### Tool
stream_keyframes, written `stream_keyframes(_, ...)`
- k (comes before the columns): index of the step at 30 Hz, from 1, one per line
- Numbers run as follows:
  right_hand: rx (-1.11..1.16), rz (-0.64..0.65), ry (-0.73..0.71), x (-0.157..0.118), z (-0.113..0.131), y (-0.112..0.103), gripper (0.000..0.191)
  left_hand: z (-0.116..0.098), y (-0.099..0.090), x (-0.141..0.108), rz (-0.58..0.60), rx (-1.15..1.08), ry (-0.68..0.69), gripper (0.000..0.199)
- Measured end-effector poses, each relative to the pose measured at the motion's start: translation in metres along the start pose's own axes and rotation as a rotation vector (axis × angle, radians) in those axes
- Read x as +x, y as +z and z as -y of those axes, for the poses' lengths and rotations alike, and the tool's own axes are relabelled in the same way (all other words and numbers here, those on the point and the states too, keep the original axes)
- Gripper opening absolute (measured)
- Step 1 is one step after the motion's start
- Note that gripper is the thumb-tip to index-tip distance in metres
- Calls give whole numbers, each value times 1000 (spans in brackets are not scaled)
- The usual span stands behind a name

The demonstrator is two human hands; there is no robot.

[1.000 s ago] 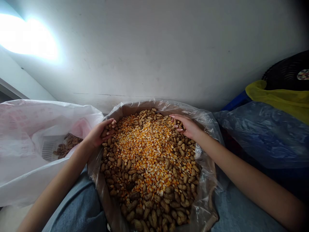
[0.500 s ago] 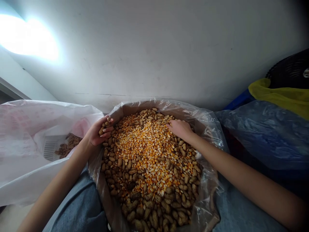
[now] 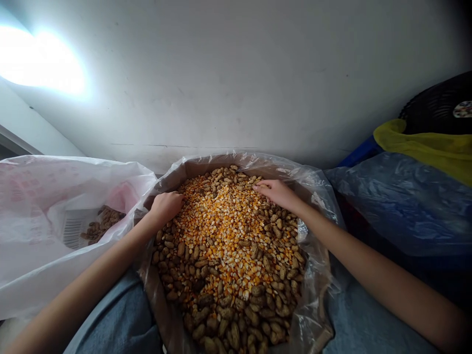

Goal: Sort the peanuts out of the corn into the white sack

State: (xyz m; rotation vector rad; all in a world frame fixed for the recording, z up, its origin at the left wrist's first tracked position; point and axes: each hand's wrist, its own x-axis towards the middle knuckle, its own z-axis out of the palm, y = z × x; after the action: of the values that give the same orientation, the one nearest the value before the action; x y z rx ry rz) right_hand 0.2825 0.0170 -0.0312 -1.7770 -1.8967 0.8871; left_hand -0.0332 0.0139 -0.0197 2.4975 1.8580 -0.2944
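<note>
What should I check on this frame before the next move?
Left hand on the pile: cannot tell, its back hides whether it holds anything.
Right hand: ok, fingers spread on the pile, nothing visibly held.
Corn kernels apart from unshelled peanuts: not ok, peanuts ring the kernels and touch them.
Clear plastic liner: ok, its mouth stands open around the pile.
White plastic bag: ok, its mouth is open, with peanuts inside.
</note>
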Motion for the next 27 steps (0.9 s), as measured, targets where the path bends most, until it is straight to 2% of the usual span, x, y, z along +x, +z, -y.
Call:
stream_keyframes(3,-433,-8,-71,-4,6,6,34,3,0,0,-23,-38,-23,34)
stream_keyframes(5,-585,14,-105,-5,9,9,30,6,-2,-2,-66,-127,-55,34)
stream_keyframes(9,-643,70,-144,-5,10,12,28,5,-15,-11,-221,-447,-122,37)
stream_keyframes(13,-676,91,-189,-6,13,13,27,10,-37,-40,-478,-744,-233,41)
stream_keyframes(15,-690,76,-205,-5,12,13,27,23,-48,-62,-599,-772,-349,42)
stream_keyframes(17,-666,30,-205,-5,9,14,27,46,-55,-84,-664,-696,-469,41)
stream_keyframes(19,-570,-39,-190,-3,5,12,30,78,-58,-103,-638,-592,-575,39)
stream_keyframes(21,-422,-114,-166,-1,5,10,34,115,-58,-118,-487,-585,-664,41)
stream_keyframes(23,-283,-173,-139,2,16,7,38,148,-55,-129,-327,-632,-704,47)
stream_keyframes(24,-226,-179,-129,4,28,7,41,160,-54,-133,-277,-633,-716,52)
stream_keyframes(25,-178,-167,-127,4,45,7,43,168,-53,-137,-279,-602,-723,57)
stream_keyframes(27,-95,-74,-165,4,92,13,48,174,-53,-141,-384,-516,-699,61)
